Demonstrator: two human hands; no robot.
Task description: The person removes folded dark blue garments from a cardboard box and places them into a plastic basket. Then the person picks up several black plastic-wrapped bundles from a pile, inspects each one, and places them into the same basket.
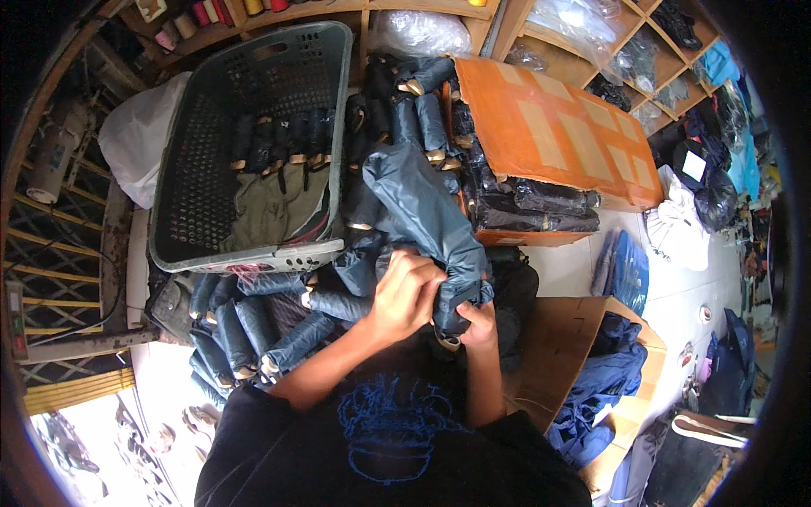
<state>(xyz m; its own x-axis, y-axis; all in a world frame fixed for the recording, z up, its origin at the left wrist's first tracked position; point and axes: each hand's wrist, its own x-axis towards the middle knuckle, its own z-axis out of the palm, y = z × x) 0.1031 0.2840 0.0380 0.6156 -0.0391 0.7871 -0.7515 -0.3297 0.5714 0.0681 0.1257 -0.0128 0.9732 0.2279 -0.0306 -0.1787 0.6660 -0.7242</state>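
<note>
- While a black shirt point(279, 448) with a blue line print is seen at the near edge, both bare forearms are stretched out from its sleeves toward the middle of the scene.
- A slate-blue fabric bundle point(422, 203) is held in the middle, slanted from near right to far left; its wide, loose end is pointed away from the body.
- The bundle's gathered near end is grasped by the right hand point(480, 328), with the thumb pressed on top; the placement of the other fingers cannot be told, as they are mostly hidden.
- The cloth is also gripped by the left hand point(404, 296), just beside the right one, with its fingers curled in against the bundle's left side.
- At near right, dark blue cloth point(600, 380) is contained in an open cardboard box point(541, 355).
- To the left of the hands, rolled blue bundles point(253, 325) are heaped close together, near the basket's near side.
- Farther left, an olive cloth point(283, 203) and a row of small dark rolls point(279, 139) are held in a grey perforated basket point(296, 253).
- At far right, dark wrapped packets point(541, 211) are partly covered by an orange carton point(549, 118) patched with tape strips.
- Along the far side, thread spools point(211, 12) and clear plastic point(422, 32) are kept on wooden shelves.
</note>
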